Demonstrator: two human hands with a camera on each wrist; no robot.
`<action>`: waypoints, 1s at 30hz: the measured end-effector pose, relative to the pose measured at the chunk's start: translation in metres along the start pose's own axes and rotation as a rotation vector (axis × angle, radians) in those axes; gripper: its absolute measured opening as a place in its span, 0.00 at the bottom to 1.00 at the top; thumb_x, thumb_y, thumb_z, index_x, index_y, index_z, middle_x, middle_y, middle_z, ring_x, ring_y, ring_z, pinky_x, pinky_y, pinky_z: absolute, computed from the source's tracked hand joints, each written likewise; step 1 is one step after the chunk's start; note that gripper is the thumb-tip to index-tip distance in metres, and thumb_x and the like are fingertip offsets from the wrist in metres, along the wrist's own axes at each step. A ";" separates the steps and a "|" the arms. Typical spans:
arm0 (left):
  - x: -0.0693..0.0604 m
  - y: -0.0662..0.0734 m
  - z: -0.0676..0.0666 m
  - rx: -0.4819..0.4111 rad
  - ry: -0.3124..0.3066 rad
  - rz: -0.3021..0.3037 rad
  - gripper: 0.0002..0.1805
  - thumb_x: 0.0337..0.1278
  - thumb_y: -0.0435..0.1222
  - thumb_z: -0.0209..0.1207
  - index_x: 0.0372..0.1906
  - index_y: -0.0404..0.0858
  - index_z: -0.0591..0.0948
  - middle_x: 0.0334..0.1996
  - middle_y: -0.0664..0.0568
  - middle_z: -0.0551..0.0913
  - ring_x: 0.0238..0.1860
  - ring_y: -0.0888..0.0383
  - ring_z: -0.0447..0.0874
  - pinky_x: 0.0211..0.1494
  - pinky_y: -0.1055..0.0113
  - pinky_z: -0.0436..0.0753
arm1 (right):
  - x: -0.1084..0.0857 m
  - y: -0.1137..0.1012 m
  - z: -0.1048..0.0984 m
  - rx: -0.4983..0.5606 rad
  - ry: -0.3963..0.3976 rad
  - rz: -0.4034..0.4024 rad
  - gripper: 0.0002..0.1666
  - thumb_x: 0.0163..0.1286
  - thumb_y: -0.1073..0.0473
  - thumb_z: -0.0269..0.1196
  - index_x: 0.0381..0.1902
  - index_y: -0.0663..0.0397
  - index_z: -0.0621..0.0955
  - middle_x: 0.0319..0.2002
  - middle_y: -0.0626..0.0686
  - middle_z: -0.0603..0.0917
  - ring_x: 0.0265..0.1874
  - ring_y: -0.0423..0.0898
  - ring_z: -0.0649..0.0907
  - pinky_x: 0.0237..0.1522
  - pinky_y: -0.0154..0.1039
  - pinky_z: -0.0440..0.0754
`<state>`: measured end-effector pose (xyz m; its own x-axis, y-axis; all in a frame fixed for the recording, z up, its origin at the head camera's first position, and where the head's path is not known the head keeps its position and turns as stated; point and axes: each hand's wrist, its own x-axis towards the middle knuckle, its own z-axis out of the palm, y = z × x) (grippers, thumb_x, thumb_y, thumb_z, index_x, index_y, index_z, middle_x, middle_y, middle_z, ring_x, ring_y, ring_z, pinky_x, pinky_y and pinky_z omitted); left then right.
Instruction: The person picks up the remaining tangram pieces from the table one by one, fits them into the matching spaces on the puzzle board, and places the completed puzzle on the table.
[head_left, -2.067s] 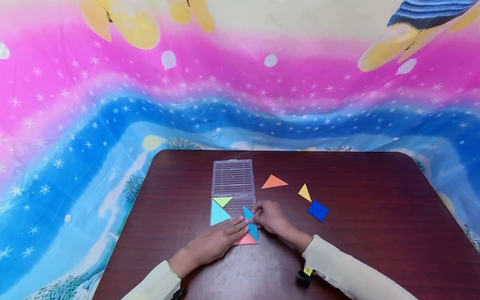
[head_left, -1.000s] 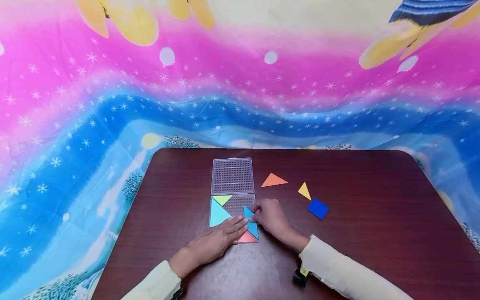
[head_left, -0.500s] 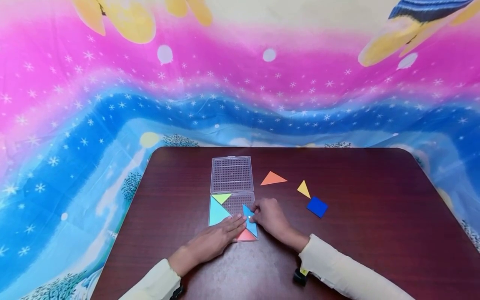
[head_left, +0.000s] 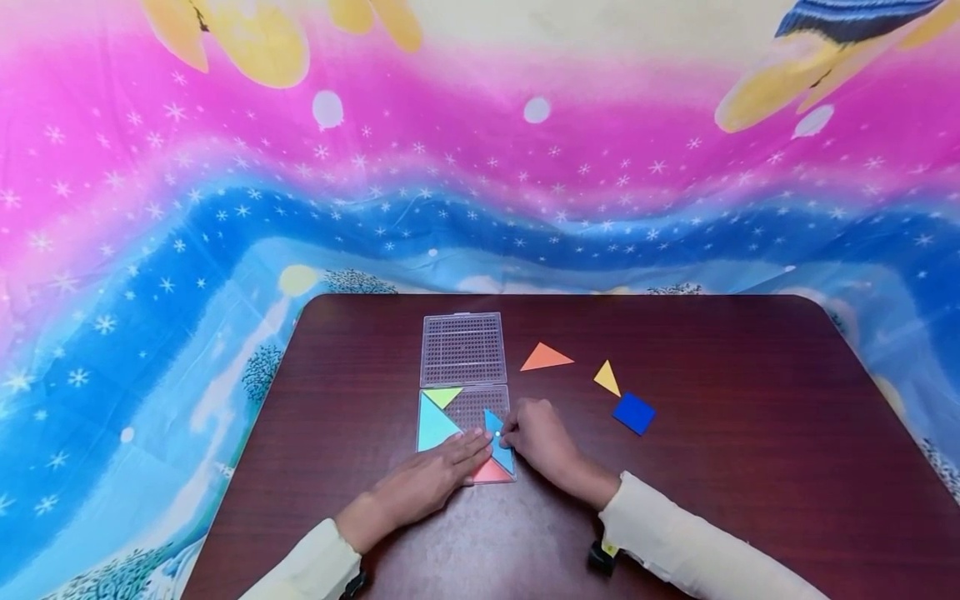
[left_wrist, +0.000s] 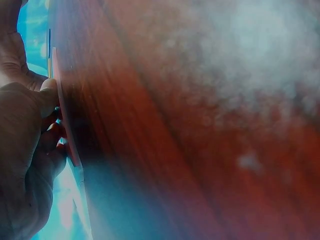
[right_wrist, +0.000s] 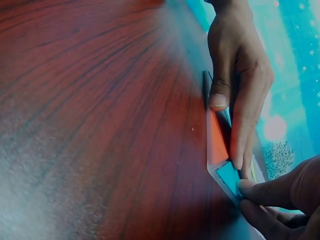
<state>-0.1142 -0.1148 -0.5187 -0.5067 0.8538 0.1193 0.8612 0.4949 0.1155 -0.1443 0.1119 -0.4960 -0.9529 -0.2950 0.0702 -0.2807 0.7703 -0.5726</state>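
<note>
My left hand rests across the near half of a clear plastic case, its fingers straight on the tangram pieces. At the case's right side, the thumb and forefinger of my right hand pinch the edge of a blue tangram piece. This piece lies slanted along the right wall, beside a coral triangle partly under my left hand. A turquoise triangle and a lime triangle fill the case's left side. In the right wrist view, my right thumb touches the blue piece at the case corner.
The case's lid lies folded back, away from me. On the dark wooden table, an orange triangle, a yellow triangle and a dark blue square lie to the right. A patterned cloth hangs behind.
The right fingertips have drawn back slightly, baring more of the blue piece's middle. The left hand keeps its place on the case. The head view has tilted slightly.
</note>
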 end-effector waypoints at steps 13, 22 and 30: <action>-0.001 0.002 -0.001 -0.029 -0.016 -0.012 0.26 0.78 0.37 0.52 0.74 0.35 0.71 0.77 0.44 0.68 0.78 0.48 0.66 0.78 0.56 0.69 | -0.012 -0.005 0.004 -0.119 -0.013 -0.147 0.05 0.59 0.67 0.75 0.24 0.54 0.90 0.27 0.46 0.84 0.30 0.44 0.85 0.33 0.38 0.84; 0.000 0.003 0.000 -0.024 -0.034 -0.034 0.26 0.78 0.37 0.51 0.75 0.36 0.69 0.78 0.45 0.67 0.78 0.49 0.65 0.79 0.56 0.68 | -0.017 -0.007 0.006 -0.147 -0.023 -0.168 0.04 0.59 0.67 0.74 0.25 0.56 0.90 0.28 0.48 0.83 0.30 0.44 0.84 0.33 0.37 0.84; -0.002 0.002 -0.005 -0.074 -0.020 -0.119 0.29 0.79 0.43 0.51 0.75 0.33 0.68 0.78 0.41 0.65 0.79 0.47 0.62 0.81 0.54 0.64 | -0.016 -0.005 0.007 -0.110 -0.015 -0.192 0.05 0.60 0.69 0.73 0.26 0.57 0.90 0.27 0.47 0.81 0.31 0.44 0.83 0.33 0.37 0.84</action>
<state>-0.1114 -0.1162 -0.5135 -0.6031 0.7936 0.0807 0.7898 0.5800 0.1996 -0.1269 0.1089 -0.4995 -0.8790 -0.4503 0.1565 -0.4686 0.7557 -0.4574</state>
